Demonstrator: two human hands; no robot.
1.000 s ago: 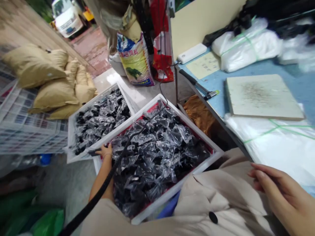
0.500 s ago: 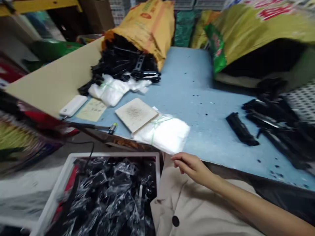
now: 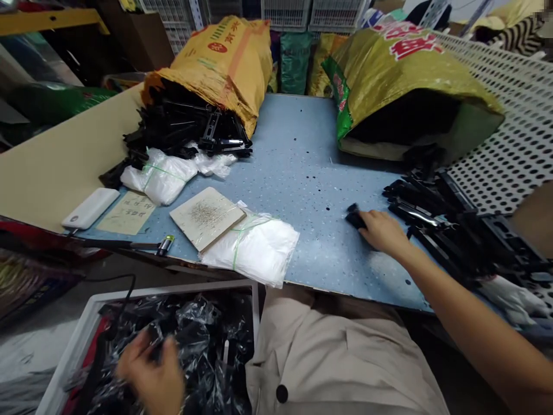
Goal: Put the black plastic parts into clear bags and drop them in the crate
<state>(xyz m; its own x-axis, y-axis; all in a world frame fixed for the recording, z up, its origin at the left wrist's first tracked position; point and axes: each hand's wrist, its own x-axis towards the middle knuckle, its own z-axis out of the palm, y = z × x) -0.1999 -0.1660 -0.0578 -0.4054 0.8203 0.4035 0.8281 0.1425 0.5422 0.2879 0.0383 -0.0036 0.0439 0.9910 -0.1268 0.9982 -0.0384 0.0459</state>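
Note:
My right hand (image 3: 382, 235) reaches over the blue tabletop and is closed around a short black plastic part (image 3: 355, 217). To its right lies a pile of long black plastic parts (image 3: 458, 242). My left hand (image 3: 153, 374), blurred by motion, is over the white-rimmed bin (image 3: 258, 314), with a gap between thumb and fingers. Beneath it are black pieces in clear plastic bags (image 3: 203, 346). A tied stack of white plastic bags (image 3: 263, 245) lies at the table's front edge, partly under a square speckled tile (image 3: 207, 216).
An orange sack (image 3: 220, 63) spills black parts (image 3: 185, 129) at the back left. A yellow-green sack (image 3: 401, 75) gapes at the back right, beside a perforated white panel (image 3: 510, 127). A white power bank (image 3: 90, 207), a paper note (image 3: 127, 213) and a dark-handled tool (image 3: 142, 245) lie front left.
My right hand has moved from the table's front edge to the right and now grips the black plastic part. My left hand has come into view over the bin. The view has shifted right.

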